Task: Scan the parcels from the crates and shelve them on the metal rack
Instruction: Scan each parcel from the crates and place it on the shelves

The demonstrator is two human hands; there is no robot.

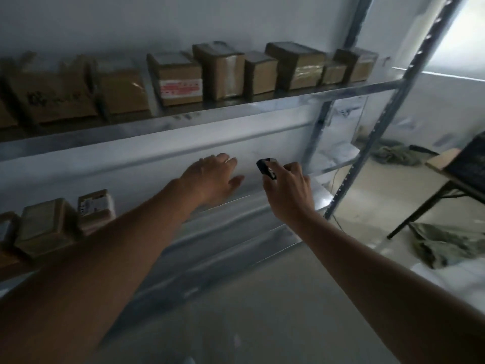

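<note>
Your left hand (214,177) is flat, fingers released, over the bare middle shelf (262,203) of the metal rack (409,82), holding nothing. Your right hand (287,191) grips the black scanner (266,168), probably kept ready for the next parcel. Parcels (181,77) line the upper shelf; a few sit lower left. Open room runs right to the rack post; no crates visible.
</note>
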